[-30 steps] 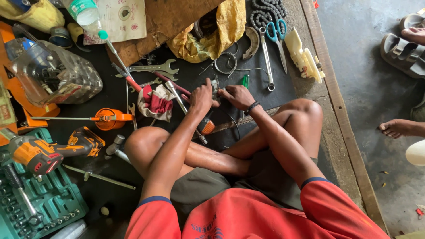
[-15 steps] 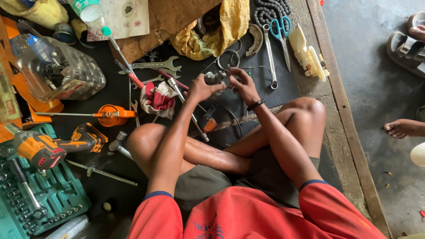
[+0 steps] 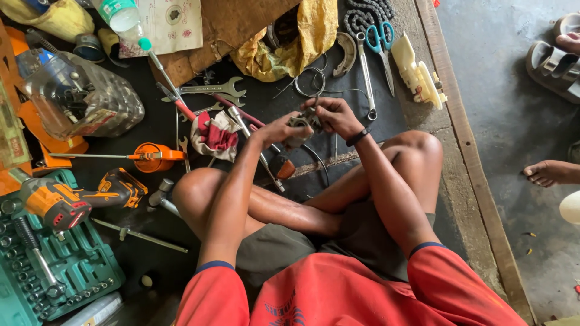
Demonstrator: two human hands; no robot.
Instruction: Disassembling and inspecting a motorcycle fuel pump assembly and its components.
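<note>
Fingers of left hand (image 3: 279,130) and right hand (image 3: 334,115) clamp a small grey metal part (image 3: 304,120).

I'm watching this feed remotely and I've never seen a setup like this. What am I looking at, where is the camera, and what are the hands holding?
There is no machine here: a person sits cross-legged on the floor and works with bare hands. The one camera is worn on their head and looks straight down, so you see their arms, knees and red shirt from above.

The left hand and right hand are raised together over a dark mat, both gripping a small grey metal part; what exactly it is I cannot tell.

Around them lie a wrench, blue-handled scissors, a red and white rag, an orange oil can, an orange power drill and a green socket set. Another person's bare foot shows at the right.
</note>
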